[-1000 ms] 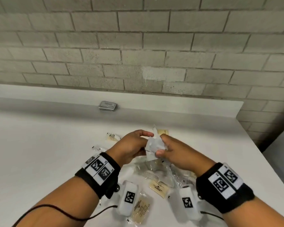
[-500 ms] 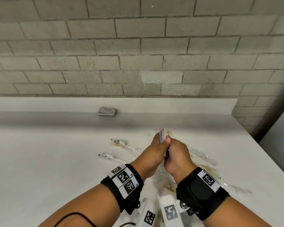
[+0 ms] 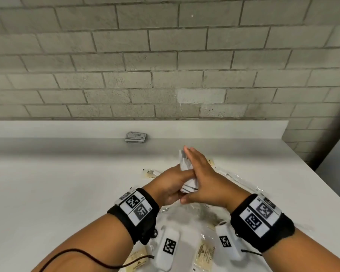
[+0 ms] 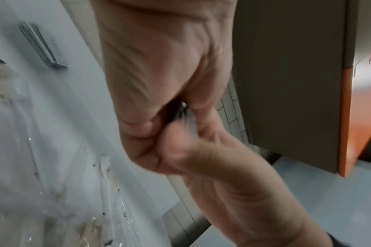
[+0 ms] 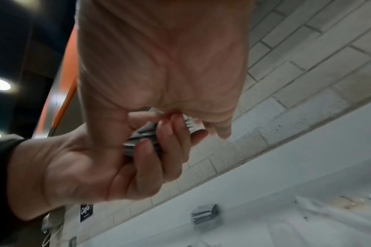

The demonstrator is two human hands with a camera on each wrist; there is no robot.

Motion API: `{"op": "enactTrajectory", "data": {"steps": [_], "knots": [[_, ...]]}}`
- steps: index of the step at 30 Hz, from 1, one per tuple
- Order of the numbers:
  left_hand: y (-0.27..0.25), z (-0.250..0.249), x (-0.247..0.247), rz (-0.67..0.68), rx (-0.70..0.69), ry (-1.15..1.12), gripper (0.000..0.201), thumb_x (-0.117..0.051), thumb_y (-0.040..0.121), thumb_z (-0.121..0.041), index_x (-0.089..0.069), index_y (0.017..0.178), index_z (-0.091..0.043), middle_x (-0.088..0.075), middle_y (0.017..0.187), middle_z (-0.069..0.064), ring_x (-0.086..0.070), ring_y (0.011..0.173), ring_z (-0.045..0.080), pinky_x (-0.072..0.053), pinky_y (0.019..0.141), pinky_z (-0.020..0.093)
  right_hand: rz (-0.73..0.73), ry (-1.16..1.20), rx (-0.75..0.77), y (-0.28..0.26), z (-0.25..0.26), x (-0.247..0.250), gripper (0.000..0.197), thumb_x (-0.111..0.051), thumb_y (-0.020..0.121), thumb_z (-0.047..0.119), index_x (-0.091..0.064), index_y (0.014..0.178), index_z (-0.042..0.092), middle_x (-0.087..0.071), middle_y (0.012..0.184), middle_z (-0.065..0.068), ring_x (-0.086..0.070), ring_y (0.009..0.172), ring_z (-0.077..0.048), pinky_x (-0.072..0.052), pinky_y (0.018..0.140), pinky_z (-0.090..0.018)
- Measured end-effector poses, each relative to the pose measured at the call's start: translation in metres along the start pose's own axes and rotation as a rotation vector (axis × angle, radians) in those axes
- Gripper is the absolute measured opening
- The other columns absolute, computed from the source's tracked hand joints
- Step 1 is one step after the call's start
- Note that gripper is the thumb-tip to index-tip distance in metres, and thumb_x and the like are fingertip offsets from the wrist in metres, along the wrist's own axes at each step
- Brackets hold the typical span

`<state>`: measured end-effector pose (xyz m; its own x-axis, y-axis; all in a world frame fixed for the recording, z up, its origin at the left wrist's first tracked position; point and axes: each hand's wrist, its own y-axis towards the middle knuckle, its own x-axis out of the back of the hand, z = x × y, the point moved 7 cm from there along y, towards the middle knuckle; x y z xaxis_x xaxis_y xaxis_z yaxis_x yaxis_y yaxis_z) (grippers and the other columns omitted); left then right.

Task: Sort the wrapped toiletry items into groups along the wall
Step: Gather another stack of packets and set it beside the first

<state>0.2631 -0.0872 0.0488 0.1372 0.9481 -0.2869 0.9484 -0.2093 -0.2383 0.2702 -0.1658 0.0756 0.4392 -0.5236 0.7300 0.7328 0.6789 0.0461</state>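
A small bundle of white and grey sachets [image 3: 187, 187] [image 5: 142, 138] is held between both hands above the counter. My left hand [image 3: 171, 185] [image 5: 159, 150] grips it, fingers curled round the sachets. My right hand [image 3: 200, 173] lies flat against the bundle's right side with straight fingers pointing at the wall and the thumb stretched out below. A neat stack of grey sachets [image 3: 135, 137] [image 5: 205, 213] lies on the counter against the raised back ledge. Clear-wrapped items with beige labels [image 3: 203, 256] lie loose under my wrists; another one [image 3: 150, 173] lies left of my hands.
The white counter [image 3: 47, 193] runs along a grey brick wall [image 3: 165, 75] with a low white ledge [image 3: 67, 128] in front of it. The counter's right edge [image 3: 322, 183] drops off to the floor. More clear wrappers [image 3: 236, 179] lie right of my hands.
Both hands carried the sachet bundle forward, away from me. My right hand went from pinching it to lying flat along it with straight fingers, while the left keeps its grip.
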Motion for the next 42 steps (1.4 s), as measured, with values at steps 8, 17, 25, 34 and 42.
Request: {"op": "enactTrajectory", "data": {"steps": [8, 17, 25, 34, 42], "knots": [[-0.01, 0.006, -0.011, 0.082, 0.143, 0.105, 0.026, -0.053, 0.074, 0.005, -0.064, 0.096, -0.004, -0.059, 0.085, 0.014, -0.061, 0.079, 0.025, -0.054, 0.062, 0.032, 0.02, -0.167, 0.048, -0.002, 0.014, 0.004, 0.123, -0.087, 0.06, 0.039, -0.002, 0.149, 0.047, -0.014, 0.147, 0.014, -0.02, 0.139, -0.009, -0.036, 0.099, -0.021], [-0.01, 0.001, -0.005, 0.023, 0.15, -0.116, 0.023, -0.046, 0.086, 0.009, -0.061, 0.079, -0.006, -0.061, 0.062, 0.008, -0.064, 0.057, 0.017, -0.05, 0.05, 0.026, 0.014, -0.082, 0.097, -0.004, 0.024, 0.01, 0.083, -0.086, 0.063, 0.03, -0.043, 0.135, 0.038, -0.027, 0.134, 0.018, -0.04, 0.122, -0.003, -0.044, 0.096, -0.018], [-0.009, -0.001, 0.0, -0.05, 0.159, -0.251, 0.019, -0.044, 0.092, 0.0, -0.061, 0.084, -0.004, -0.06, 0.068, 0.013, -0.065, 0.061, 0.022, -0.053, 0.05, 0.027, 0.041, -0.144, 0.137, 0.011, 0.028, 0.001, 0.096, -0.088, 0.06, 0.031, -0.038, 0.141, 0.035, -0.032, 0.134, 0.015, -0.038, 0.123, -0.001, -0.038, 0.1, -0.015], [0.006, -0.037, 0.059, -0.439, -0.29, -0.066, 0.032, -0.042, 0.098, -0.011, -0.046, 0.121, -0.033, -0.061, 0.07, 0.004, -0.062, 0.063, 0.014, -0.05, 0.057, 0.025, 0.129, 1.315, -0.379, 0.058, -0.004, -0.031, 0.043, -0.054, 0.093, 0.009, -0.049, 0.135, 0.002, -0.057, 0.097, -0.006, -0.059, 0.088, -0.024, -0.053, 0.085, -0.046], [0.042, -0.015, 0.106, -0.451, -0.245, 0.14, 0.017, -0.053, 0.095, -0.016, -0.056, 0.109, -0.026, -0.057, 0.09, 0.001, -0.056, 0.078, 0.013, -0.048, 0.07, 0.025, 0.226, 1.208, -0.648, 0.1, -0.036, -0.07, 0.02, -0.04, 0.097, 0.005, -0.058, 0.106, 0.007, -0.06, 0.082, -0.006, -0.055, 0.063, -0.016, -0.042, 0.054, -0.028]]}}
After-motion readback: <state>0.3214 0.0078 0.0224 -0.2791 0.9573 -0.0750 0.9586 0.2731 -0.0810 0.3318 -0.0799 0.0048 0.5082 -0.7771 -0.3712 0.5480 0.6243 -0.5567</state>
